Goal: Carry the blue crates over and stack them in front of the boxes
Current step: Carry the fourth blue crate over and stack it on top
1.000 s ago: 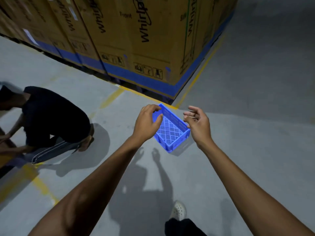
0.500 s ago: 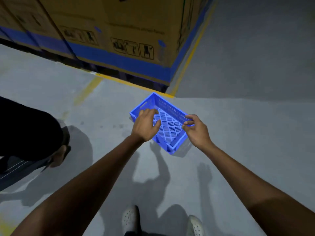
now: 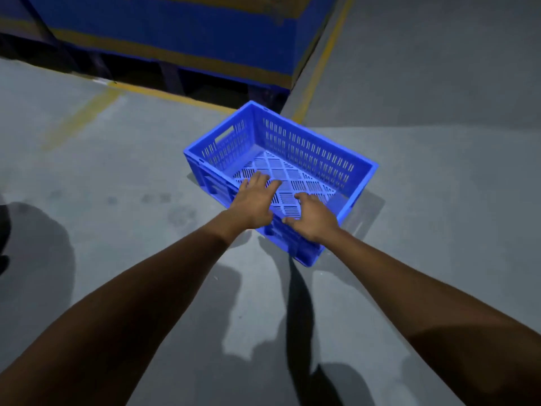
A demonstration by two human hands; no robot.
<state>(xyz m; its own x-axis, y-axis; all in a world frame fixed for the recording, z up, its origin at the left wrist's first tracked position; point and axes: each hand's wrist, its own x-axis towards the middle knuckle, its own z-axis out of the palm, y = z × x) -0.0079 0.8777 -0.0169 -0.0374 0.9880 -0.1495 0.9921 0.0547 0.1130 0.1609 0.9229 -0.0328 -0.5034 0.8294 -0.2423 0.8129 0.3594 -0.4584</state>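
Observation:
One blue slatted plastic crate (image 3: 307,150) stands upright on the grey floor, just in front of the corner of the stacked cardboard boxes (image 3: 175,39). It holds nothing. My left hand (image 3: 251,203) reaches over the crate's near rim with its fingers spread and fairly straight. My right hand (image 3: 313,218) lies beside it on the same rim, fingers pointing into the crate and thumb out to the left. Neither hand plainly grips the rim.
The boxes have a blue lower band and sit on a dark pallet (image 3: 175,77). Yellow floor lines (image 3: 325,54) run along both sides of the pallet. A dark part of another person (image 3: 3,230) shows at the left edge. Grey floor lies right of the crate.
The view has come down and closer to the crate. Both hands moved from the crate's two sides to its near rim, side by side, and the fingers have spread.

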